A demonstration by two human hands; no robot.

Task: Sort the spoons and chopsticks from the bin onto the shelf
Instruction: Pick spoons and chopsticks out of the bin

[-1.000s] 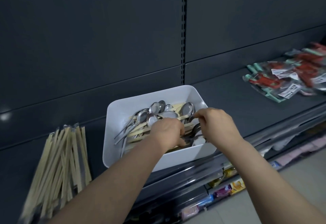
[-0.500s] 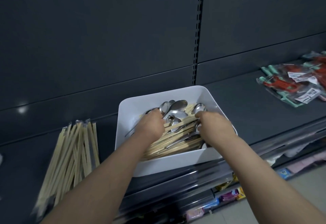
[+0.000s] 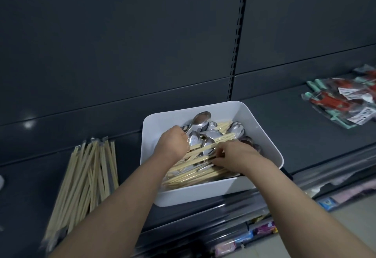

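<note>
A white bin [image 3: 262,135] stands on the dark shelf [image 3: 284,135], filled with metal spoons [image 3: 236,128] and pale wooden chopsticks [image 3: 195,176]. My left hand [image 3: 173,146] is inside the bin at its left and grips the handle of a spoon [image 3: 200,119] whose bowl sticks up toward the back. My right hand [image 3: 236,156] lies in the bin's middle with curled fingers pinching the chopsticks. A pile of wrapped chopsticks [image 3: 85,180] lies on the shelf to the left of the bin.
Packaged red and teal goods [image 3: 341,103] lie on the shelf at the far right. The dark back panel rises behind the bin. Below the shelf edge, a lower shelf holds colourful packets [image 3: 262,229].
My left hand has lifted a spoon so its bowl stands above the heap. My right hand has shifted left onto the chopsticks in the bin's middle. The view has panned left.
</note>
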